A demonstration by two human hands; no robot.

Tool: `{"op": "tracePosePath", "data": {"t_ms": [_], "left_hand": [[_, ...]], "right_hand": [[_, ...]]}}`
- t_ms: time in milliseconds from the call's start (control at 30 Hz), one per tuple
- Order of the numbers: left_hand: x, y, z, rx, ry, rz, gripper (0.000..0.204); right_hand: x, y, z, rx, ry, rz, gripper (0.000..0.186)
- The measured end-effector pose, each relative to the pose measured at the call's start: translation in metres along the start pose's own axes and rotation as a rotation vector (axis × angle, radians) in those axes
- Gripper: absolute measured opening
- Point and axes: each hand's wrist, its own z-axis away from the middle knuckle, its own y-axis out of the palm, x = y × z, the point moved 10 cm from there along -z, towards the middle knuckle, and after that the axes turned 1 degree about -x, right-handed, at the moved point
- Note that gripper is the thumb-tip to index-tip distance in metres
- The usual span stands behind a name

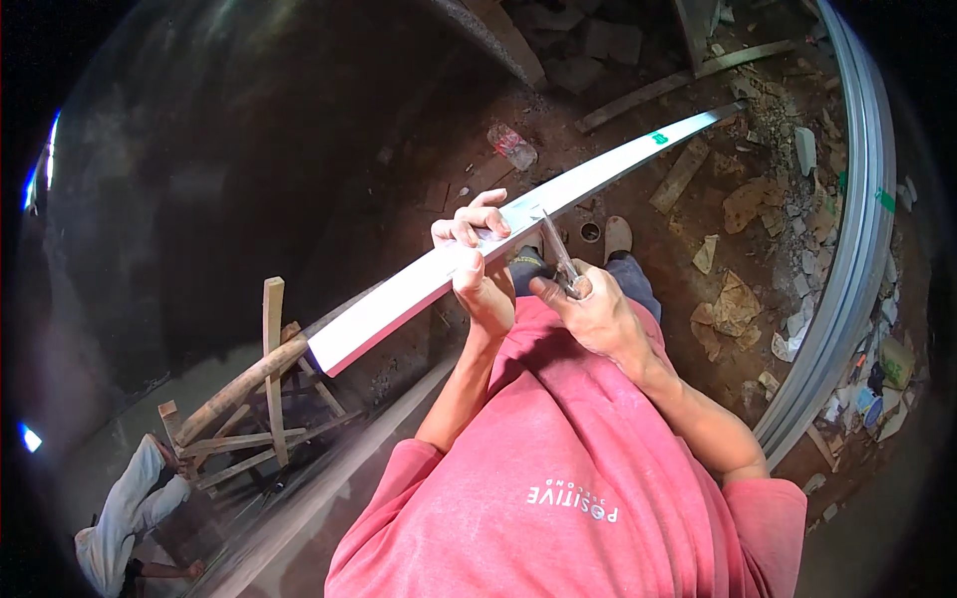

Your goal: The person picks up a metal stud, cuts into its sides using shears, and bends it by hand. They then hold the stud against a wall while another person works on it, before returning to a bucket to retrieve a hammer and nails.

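Rubble and torn paper litter the floor [670, 249] to your right, and a bundle of long metal strips [865, 229] curves along that side of the view. Away to your left, another worker in pale clothes [130, 513] bends beside a wooden trestle [272, 324].

You have the long white bar [399, 294] across the front of your body, its long axis slanting from near left to far right. A green mark [659, 139] sits toward its far end. At its near end a round pole [239, 391] lines up behind it; you cannot tell from this view whether the two touch.

Your left hand [480, 249] pinches the bar around its middle, fingers curled over the far edge and thumb against the near side. Your right hand [593, 309] sits back toward your shirt [538, 429], its grip wrapped tightly around a slim tool [560, 246]. That tool points away from you, crosswise to the bar, and its tip reaches the near edge just right of your left fingers, so your left hand is nearer the bar.
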Motion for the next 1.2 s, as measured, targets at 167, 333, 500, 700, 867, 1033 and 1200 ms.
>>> {"op": "tracePosePath", "data": {"t_ms": [167,333,500,700,867,1033,1200], "left_hand": [[-0.004,0.005,0.002,0.016,0.057,-0.06,0.028],[-0.001,0.005,0.005,0.05,0.065,-0.031,0.024],[0.001,0.001,0.008,0.006,-0.035,0.095,0.033],[-0.026,-0.023,-0.004,-0.304,0.023,0.233,0.053],[-0.023,-0.025,-0.009,-0.11,0.086,0.14,0.042],[-0.017,-0.029,-0.003,-0.024,0.082,0.153,0.033],[-0.016,-0.03,0.007,-0.072,0.043,0.2,0.034]], "right_hand": [[0.009,0.001,0.003,-0.067,-0.229,0.075,0.041],[0.003,0.001,-0.003,-0.146,-0.301,0.287,0.028],[-0.009,0.004,-0.01,-0.14,-0.233,0.176,0.019],[-0.025,0.016,-0.014,-0.152,-0.215,0.191,0.016],[-0.016,0.029,-0.007,-0.023,-0.089,0.044,0.036],[-0.04,0.039,0.005,0.175,0.299,-0.156,0.043],[-0.034,0.03,0.0,0.14,0.21,0.03,0.044]]}}
